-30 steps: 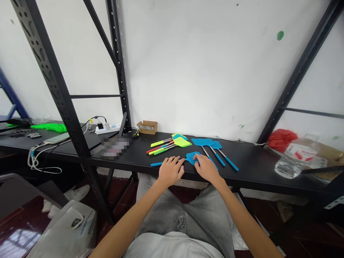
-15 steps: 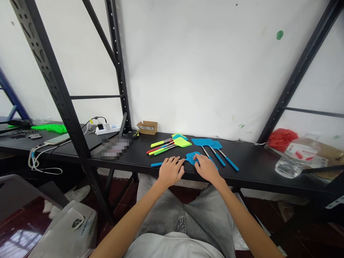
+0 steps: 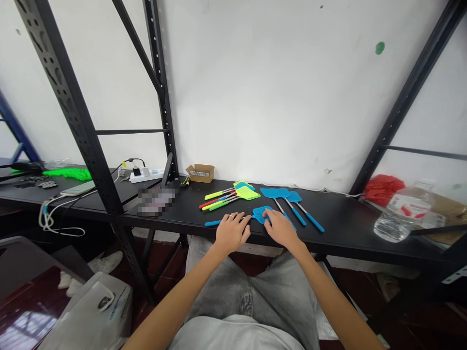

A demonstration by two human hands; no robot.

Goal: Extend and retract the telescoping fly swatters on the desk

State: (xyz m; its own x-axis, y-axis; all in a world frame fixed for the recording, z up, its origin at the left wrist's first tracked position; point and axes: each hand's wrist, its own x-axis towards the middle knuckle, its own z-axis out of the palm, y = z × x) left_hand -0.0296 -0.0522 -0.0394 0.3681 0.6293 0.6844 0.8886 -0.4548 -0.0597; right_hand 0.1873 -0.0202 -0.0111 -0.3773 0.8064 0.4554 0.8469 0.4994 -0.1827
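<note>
In front of me, near the table's front edge, a blue fly swatter (image 3: 260, 212) lies flat with its handle to the left. Across its shaft rests my left hand (image 3: 231, 232), fingers stretched out and the thumb apart; the part of the shaft below is hidden. My right hand (image 3: 280, 227) lies on the mesh head with its fingers spread, covering the head's right side. Behind my right hand several blue swatters (image 3: 274, 193) lie with handles toward the lower right. Beyond my left hand is a pile of swatters with a yellow-green head (image 3: 248, 193) on top.
A small open cardboard box (image 3: 200, 173) stands by the wall, a tape measure (image 3: 185, 182) beside it. To the right are a large plastic bottle (image 3: 403, 214) and a red bag (image 3: 381, 188). Black rack posts (image 3: 73, 107) rise on both sides. A power strip (image 3: 146, 176) lies left.
</note>
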